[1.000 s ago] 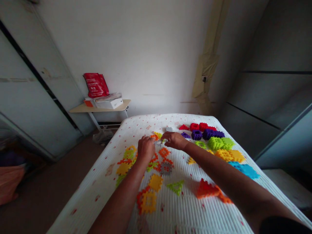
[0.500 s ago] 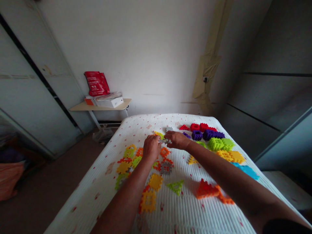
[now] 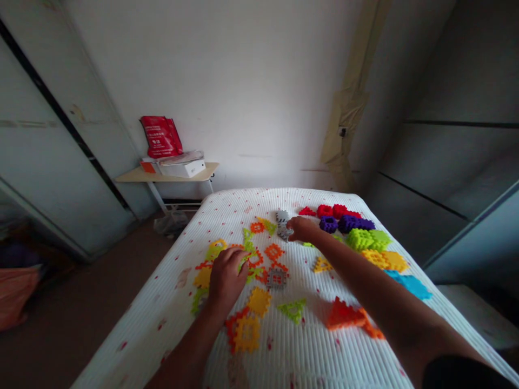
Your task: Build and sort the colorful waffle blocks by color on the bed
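Steadily, my right hand (image 3: 303, 229) pinches the grey plastic block (image 3: 285, 233), best kept level; my left hand (image 3: 226, 276) curls at a lime-green block (image 3: 246, 259), grip unclear.

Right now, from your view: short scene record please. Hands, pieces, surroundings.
left hand: fingers at a lime-green plastic piece
right hand: fingertips on a grey plastic piece
nearby: another grey plastic piece, orange plastic piece
surface: white ribbed bed cover
rest: red bag, white box, side table
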A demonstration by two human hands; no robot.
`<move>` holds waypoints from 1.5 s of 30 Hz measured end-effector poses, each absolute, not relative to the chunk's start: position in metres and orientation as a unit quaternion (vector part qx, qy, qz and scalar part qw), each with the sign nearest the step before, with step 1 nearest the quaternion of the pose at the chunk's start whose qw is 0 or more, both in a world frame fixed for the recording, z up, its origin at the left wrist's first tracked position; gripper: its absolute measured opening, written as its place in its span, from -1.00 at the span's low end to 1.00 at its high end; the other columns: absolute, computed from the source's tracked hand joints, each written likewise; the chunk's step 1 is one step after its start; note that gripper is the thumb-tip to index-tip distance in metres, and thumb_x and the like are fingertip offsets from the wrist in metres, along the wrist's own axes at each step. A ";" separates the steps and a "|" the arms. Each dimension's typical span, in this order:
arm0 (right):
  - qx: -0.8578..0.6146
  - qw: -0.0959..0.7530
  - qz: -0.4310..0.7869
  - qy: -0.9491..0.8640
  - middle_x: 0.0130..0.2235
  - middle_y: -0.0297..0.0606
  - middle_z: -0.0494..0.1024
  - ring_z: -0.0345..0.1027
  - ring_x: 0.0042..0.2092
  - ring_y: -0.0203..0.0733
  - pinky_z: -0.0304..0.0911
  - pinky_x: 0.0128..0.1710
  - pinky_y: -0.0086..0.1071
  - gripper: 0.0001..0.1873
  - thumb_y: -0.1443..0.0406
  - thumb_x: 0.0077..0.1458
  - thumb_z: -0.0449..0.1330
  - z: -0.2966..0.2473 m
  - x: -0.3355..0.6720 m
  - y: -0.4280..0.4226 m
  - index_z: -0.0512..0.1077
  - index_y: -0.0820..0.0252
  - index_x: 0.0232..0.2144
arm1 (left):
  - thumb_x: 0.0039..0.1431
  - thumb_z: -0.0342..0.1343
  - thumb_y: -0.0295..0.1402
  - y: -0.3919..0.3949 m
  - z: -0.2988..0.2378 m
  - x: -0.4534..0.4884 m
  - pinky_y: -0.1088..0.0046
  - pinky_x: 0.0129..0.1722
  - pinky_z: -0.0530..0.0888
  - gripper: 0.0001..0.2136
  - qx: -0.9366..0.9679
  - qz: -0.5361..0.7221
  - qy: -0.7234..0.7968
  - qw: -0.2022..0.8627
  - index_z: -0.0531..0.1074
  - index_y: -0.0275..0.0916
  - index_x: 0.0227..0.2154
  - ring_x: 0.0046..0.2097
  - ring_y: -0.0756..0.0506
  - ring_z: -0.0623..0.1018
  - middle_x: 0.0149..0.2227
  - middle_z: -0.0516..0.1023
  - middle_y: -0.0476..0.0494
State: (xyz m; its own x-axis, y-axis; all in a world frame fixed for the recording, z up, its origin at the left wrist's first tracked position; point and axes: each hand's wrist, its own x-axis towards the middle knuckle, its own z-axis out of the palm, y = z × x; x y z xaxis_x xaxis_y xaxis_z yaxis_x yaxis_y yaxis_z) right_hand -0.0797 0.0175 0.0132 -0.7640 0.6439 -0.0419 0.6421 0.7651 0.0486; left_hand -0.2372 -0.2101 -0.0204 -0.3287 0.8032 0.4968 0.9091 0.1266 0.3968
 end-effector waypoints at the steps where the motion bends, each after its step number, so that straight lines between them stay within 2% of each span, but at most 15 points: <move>1: 0.343 0.034 0.016 0.939 -0.09 -0.17 0.52 0.39 -0.08 -0.10 0.27 -0.17 -0.35 -0.55 0.17 -0.09 0.30 0.011 -0.082 0.017 0.45 0.11 -0.09 | 0.10 -0.01 -0.41 -0.212 -0.021 -0.238 0.34 0.05 0.33 -0.80 -0.571 -0.331 -0.747 0.082 0.47 -0.13 -0.25 -0.04 -0.10 0.41 -0.15 0.49 -0.10; 13: 0.355 0.062 0.017 0.932 -0.07 -0.18 0.51 0.39 -0.06 -0.08 0.29 -0.18 -0.35 -0.58 0.13 -0.04 0.26 0.010 -0.085 0.013 0.44 0.07 -0.09 | 0.07 0.02 -0.43 -0.211 -0.026 -0.239 0.34 0.00 0.35 -0.81 -0.570 -0.336 -0.745 0.088 0.48 -0.16 -0.27 -0.09 -0.11 0.44 -0.18 0.51 -0.12; 20: 0.347 0.072 0.020 0.935 -0.07 -0.15 0.49 0.39 -0.08 -0.09 0.31 -0.14 -0.18 -0.58 0.09 0.06 0.19 0.009 -0.085 0.013 0.40 0.18 -0.07 | 0.08 0.02 -0.43 -0.211 -0.029 -0.241 0.36 -0.01 0.35 -0.82 -0.576 -0.333 -0.741 0.094 0.47 -0.18 -0.28 -0.09 -0.09 0.44 -0.19 0.51 -0.12; 23: 0.347 0.070 0.023 0.935 -0.10 -0.15 0.52 0.40 -0.07 -0.03 0.31 -0.19 -0.24 -0.58 0.13 -0.03 0.26 0.011 -0.086 0.012 0.44 0.10 -0.09 | 0.08 0.02 -0.43 -0.210 -0.031 -0.242 0.36 -0.02 0.35 -0.82 -0.576 -0.330 -0.741 0.095 0.48 -0.18 -0.28 -0.10 -0.09 0.44 -0.19 0.52 -0.13; 28: 0.323 0.046 0.031 0.945 -0.02 -0.05 0.47 0.36 -0.02 0.04 0.28 -0.14 -0.23 -0.48 0.16 -0.03 0.25 0.025 -0.085 -0.001 0.38 0.16 0.00 | 0.06 0.01 -0.44 -0.210 -0.034 -0.245 0.28 -0.03 0.36 -0.81 -0.576 -0.347 -0.733 0.100 0.49 -0.21 -0.30 -0.11 -0.14 0.45 -0.20 0.53 -0.15; 31: 0.272 0.044 0.019 0.961 -0.01 -0.19 0.48 0.36 -0.01 -0.08 0.25 -0.10 -0.33 -0.51 0.16 -0.02 0.25 0.034 -0.081 -0.022 0.37 0.07 0.00 | 0.05 -0.02 -0.45 -0.211 -0.034 -0.251 0.26 -0.04 0.38 -0.80 -0.573 -0.369 -0.724 0.102 0.50 -0.24 -0.31 -0.13 -0.15 0.46 -0.22 0.53 -0.17; 34: 0.182 0.080 -0.001 0.980 -0.06 -0.27 0.51 0.40 -0.07 -0.13 0.26 -0.17 -0.40 -0.51 0.10 -0.05 0.26 0.034 -0.078 -0.053 0.38 0.04 -0.03 | 0.05 -0.05 -0.44 -0.213 -0.031 -0.258 0.27 -0.06 0.39 -0.78 -0.547 -0.394 -0.731 0.102 0.51 -0.23 -0.34 -0.15 -0.15 0.48 -0.26 0.54 -0.17; 38: 0.127 0.114 0.021 0.985 -0.10 -0.14 0.51 0.43 -0.15 -0.04 0.30 -0.31 -0.36 -0.47 0.03 -0.10 0.26 0.023 -0.077 -0.087 0.39 0.14 -0.08 | 0.03 -0.05 -0.40 -0.220 -0.024 -0.274 0.29 -0.09 0.40 -0.77 -0.484 -0.439 -0.749 0.111 0.51 -0.23 -0.35 -0.18 -0.14 0.49 -0.29 0.55 -0.15; 45: 0.114 0.144 0.028 0.983 -0.18 -0.06 0.53 0.45 -0.20 -0.01 0.31 -0.36 -0.32 -0.57 0.20 -0.12 0.24 0.016 -0.081 -0.100 0.41 0.24 -0.15 | -0.01 -0.03 -0.31 -0.249 -0.024 -0.316 0.34 -0.16 0.43 -0.74 -0.319 -0.518 -0.787 0.100 0.53 -0.24 -0.34 -0.23 -0.12 0.52 -0.28 0.57 -0.13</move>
